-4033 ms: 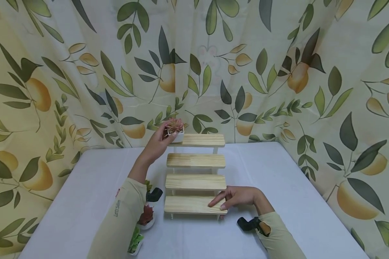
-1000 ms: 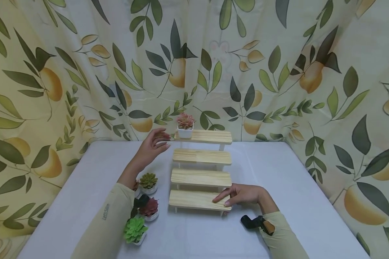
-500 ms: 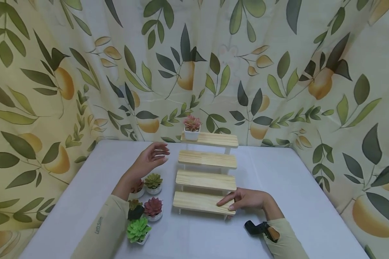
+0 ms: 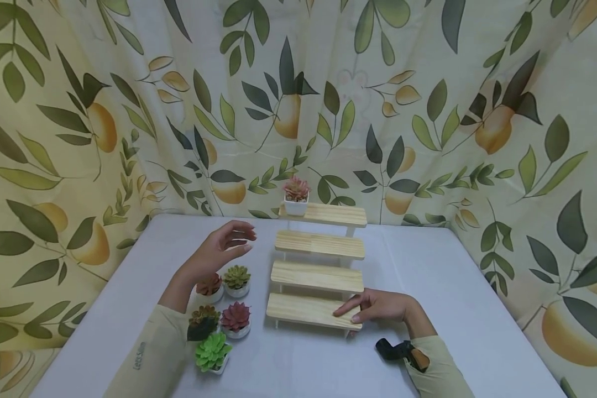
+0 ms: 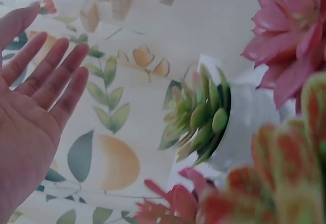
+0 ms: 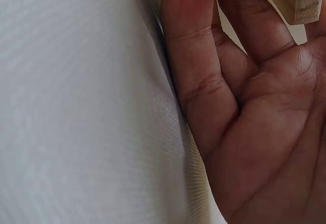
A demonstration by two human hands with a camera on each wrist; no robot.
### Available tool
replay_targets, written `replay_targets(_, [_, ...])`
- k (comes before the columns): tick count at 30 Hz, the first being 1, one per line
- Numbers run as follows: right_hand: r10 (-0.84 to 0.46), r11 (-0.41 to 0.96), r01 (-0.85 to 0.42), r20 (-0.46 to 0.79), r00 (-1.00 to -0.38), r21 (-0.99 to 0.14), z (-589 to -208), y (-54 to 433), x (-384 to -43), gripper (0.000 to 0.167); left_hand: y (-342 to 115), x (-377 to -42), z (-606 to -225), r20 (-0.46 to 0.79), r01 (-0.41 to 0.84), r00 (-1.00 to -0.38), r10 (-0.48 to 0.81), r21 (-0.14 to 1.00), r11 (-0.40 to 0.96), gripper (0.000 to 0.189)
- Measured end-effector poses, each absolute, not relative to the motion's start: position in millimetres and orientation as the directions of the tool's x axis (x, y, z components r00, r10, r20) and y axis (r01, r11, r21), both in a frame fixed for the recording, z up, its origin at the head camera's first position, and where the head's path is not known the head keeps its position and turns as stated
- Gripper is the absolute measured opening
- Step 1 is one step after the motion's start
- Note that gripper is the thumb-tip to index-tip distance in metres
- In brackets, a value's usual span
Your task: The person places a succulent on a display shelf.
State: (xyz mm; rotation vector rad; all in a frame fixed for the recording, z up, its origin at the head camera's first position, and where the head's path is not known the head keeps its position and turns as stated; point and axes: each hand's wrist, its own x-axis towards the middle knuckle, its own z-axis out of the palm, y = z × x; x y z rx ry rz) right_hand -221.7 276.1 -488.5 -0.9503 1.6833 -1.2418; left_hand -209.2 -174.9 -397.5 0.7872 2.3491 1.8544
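Observation:
A pink potted succulent [image 4: 296,194] in a white square pot stands at the left end of the top board of a four-step wooden display stand [image 4: 318,276]. Left of the stand, my left hand [image 4: 224,243] hovers with loosely bent fingers, holding nothing; its palm [image 5: 30,127] shows bare in the left wrist view. My right hand [image 4: 378,309] grips the right end of the lowest board, with index finger and thumb on top. In the right wrist view the board's end [image 6: 305,2] sits among the fingers, whose tips are out of frame.
Several potted succulents cluster on the white table [image 4: 403,265] left of the stand: an olive-green one [image 4: 236,277], a dark red one [image 4: 236,317], a bright green one [image 4: 212,351], and two partly hidden near the left wrist. A patterned curtain [image 4: 298,110] hangs behind.
My left hand set the pink succulent on the top board, released it, and drew back left and down toward the other pots. My right hand stays on the lowest board. The head view has shifted.

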Motion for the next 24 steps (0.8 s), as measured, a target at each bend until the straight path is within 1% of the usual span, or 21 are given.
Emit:
replay_targets(7, [-0.913, 0.229, -0.137, -0.164, -0.374, -0.964, -490.9, 275.9, -224.3, 0.033, -196.7, -201.0, -407.2, 0.264, 0.358, -0.88, 0.395, 0.915, 0.186, 0.036])
replay_targets(11, [-0.91, 0.233, -0.126, -0.17, -0.377, -0.964, -491.7, 275.7, -224.1, 0.033, -209.2, -195.4, -420.7, 0.234, 0.329, -0.896, 0.377, 0.921, 0.207, 0.034])
replay_targets(16, [-0.917, 0.205, -0.087, -0.16, -0.365, -0.975, -491.2, 275.0, -222.8, 0.033, -222.4, -191.3, -433.3, 0.213, 0.298, -0.911, 0.353, 0.931, 0.209, 0.033])
replay_targets(24, [-0.911, 0.227, -0.111, -0.171, -0.376, -0.967, -490.5, 275.2, -222.8, 0.034, -236.5, -188.9, -444.1, 0.196, 0.28, -0.921, 0.337, 0.934, 0.221, 0.034])
